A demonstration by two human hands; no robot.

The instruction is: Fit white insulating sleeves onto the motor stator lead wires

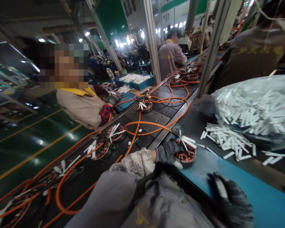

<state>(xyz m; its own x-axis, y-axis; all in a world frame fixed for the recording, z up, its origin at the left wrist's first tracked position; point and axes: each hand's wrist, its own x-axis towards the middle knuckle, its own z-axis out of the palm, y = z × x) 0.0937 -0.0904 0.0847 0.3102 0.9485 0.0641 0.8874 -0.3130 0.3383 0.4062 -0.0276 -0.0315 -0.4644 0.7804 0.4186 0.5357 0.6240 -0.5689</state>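
My left hand (167, 153), in a grey knit glove, grips the left side of a round motor stator (186, 156) with copper-coloured windings. Its thumb lies at the near rim and its fingers reach over the far part. White tubes (188, 142) stick out at the stator's top right, and an orange cable runs away behind it. The stator rests at the left end of a blue mat (211, 167). Over the mat's near part is my right hand (232, 198), gloved alike and blurred; its fingers look loosely bent and apart, with nothing visible in them.
Loose white tubes (230, 142) lie beyond the mat, beside a clear plastic bag (254, 104) full of them. A conveyor (156, 117) on my left carries several stators and orange cables (144, 123). A co-worker (80, 104) stands across it near blue crates (142, 83); metal posts (210, 47) rise alongside.
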